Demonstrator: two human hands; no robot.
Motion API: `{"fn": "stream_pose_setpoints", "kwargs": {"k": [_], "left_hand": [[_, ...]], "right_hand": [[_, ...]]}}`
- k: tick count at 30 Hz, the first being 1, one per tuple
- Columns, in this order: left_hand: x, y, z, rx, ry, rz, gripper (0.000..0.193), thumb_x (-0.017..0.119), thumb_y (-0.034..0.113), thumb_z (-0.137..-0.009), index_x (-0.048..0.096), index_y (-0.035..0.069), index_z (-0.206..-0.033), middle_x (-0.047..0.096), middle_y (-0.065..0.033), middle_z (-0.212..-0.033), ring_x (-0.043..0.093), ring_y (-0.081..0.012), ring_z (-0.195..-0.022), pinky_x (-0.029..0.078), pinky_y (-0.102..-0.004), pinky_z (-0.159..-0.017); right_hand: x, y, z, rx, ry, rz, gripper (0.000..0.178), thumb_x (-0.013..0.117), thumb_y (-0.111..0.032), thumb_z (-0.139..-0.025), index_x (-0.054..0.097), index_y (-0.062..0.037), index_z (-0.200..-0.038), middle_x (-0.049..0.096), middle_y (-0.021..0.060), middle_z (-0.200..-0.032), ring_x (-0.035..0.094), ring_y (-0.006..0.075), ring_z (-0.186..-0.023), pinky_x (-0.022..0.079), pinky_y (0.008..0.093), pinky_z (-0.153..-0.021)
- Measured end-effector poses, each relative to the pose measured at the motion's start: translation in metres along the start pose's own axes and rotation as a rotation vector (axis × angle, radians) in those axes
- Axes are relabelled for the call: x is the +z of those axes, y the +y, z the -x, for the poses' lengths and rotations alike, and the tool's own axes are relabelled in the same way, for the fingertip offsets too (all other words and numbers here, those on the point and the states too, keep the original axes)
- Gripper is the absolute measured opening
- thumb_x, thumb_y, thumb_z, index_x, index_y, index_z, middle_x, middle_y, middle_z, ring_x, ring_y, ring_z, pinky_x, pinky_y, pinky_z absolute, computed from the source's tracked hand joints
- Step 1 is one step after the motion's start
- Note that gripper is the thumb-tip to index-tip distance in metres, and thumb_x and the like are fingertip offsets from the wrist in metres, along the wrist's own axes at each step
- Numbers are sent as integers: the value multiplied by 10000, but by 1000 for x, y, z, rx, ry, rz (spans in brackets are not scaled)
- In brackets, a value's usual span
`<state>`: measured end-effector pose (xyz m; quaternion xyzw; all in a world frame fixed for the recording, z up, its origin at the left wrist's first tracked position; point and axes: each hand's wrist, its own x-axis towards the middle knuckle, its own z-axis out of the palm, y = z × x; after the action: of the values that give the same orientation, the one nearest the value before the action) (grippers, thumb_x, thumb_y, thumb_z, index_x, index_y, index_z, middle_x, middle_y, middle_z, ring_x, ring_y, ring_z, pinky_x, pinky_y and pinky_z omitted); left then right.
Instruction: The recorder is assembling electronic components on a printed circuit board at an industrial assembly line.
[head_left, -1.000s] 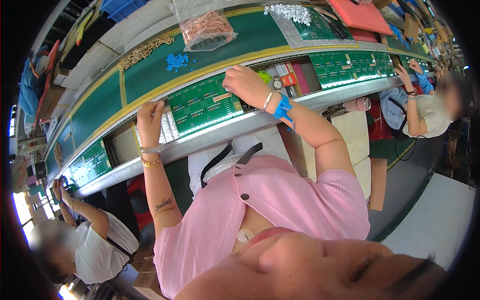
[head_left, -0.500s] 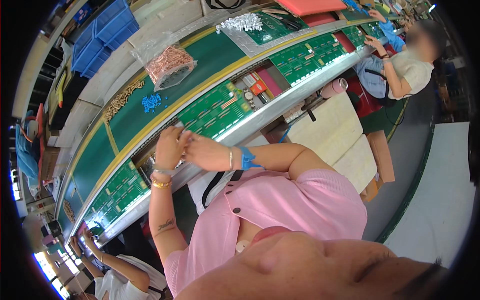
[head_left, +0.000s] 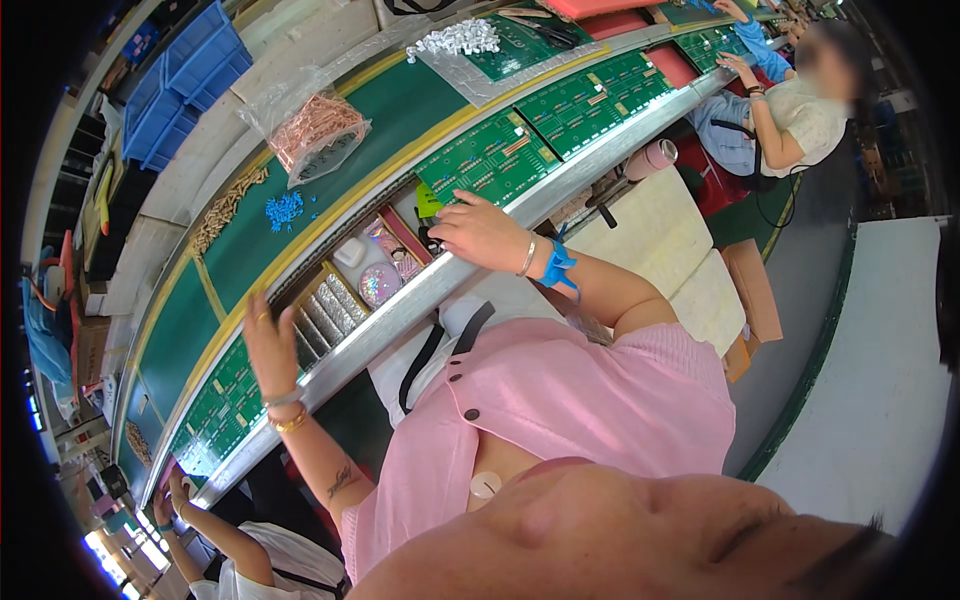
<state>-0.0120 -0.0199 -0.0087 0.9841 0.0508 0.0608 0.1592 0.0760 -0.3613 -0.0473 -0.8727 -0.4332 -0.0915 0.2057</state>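
Note:
My left hand [head_left: 270,350] is raised at the near side of the line, its fingers stretched up and the thumb apart, with nothing seen in it. It is right beside a green circuit board [head_left: 215,405] on the rail at the left. My right hand [head_left: 483,236] reaches over the metal rail, fingers spread, close to the lower left corner of another green circuit board [head_left: 487,160] carrying small parts. Whether its fingertips touch that board I cannot tell. Between my hands, a gap in the line shows a round glittery case [head_left: 380,285] and silvery strips [head_left: 332,305].
Past the boards lie a bag of copper-coloured parts [head_left: 318,130], blue parts [head_left: 285,210], tan parts [head_left: 228,210] and white parts [head_left: 455,40]. Blue bins [head_left: 185,90] stand at the far left. Co-workers sit at both ends; a pink can [head_left: 650,158] is at the right.
My hands were together at the middle and are now apart, the left farther left and the right farther right. The boards on the right have shifted right, uncovering the gap with the case.

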Motion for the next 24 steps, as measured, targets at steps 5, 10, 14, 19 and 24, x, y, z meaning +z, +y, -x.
{"fn": "stream_pose_setpoints", "kwargs": {"k": [5, 10, 14, 19, 24], "left_hand": [[-7, -94, 38, -196, 112, -358, 582, 506, 372, -878, 378, -18, -1291, 353, -248, -1329, 310, -406, -1235, 262, -451, -1026], [-8, -171, 74, -464, 11, -563, 705, 432, 527, -863, 356, -18, -1303, 322, -237, -1355, 287, -429, -1241, 258, -462, -1031], [-10, -183, 78, -719, -79, -540, 830, 330, 645, -836, 325, -28, -1320, 276, -210, -1394, 252, -420, -1267, 257, -487, -1026], [-11, -195, 78, -833, -155, -536, 860, 274, 679, -827, 352, -30, -1308, 275, -197, -1400, 242, -412, -1278, 266, -519, -1009], [-17, -185, 79, -810, -180, -597, 837, 266, 665, -838, 400, -38, -1273, 285, -212, -1389, 266, -420, -1264, 277, -510, -1006]], "right_hand": [[-7, 21, 7, 54, 21, 7, 140, 588, -131, -735, 631, -127, -868, 595, 39, -751, 577, 194, -819, 344, 430, -930], [-29, 48, 17, 166, -68, 140, 128, 572, -147, -748, 625, -145, -864, 605, 42, -741, 585, 205, -804, 358, 430, -892], [-46, 69, 27, 325, -98, 192, 133, 557, -180, -776, 618, -149, -890, 620, 51, -764, 589, 227, -843, 358, 462, -910], [-62, 104, 40, 525, -119, 269, 192, 550, -198, -800, 625, -146, -969, 644, 80, -813, 604, 246, -836, 373, 454, -915], [-67, 129, 37, 668, -136, 412, 216, 593, -213, -771, 626, -130, -968, 649, 78, -826, 607, 246, -830, 410, 431, -857]]}}
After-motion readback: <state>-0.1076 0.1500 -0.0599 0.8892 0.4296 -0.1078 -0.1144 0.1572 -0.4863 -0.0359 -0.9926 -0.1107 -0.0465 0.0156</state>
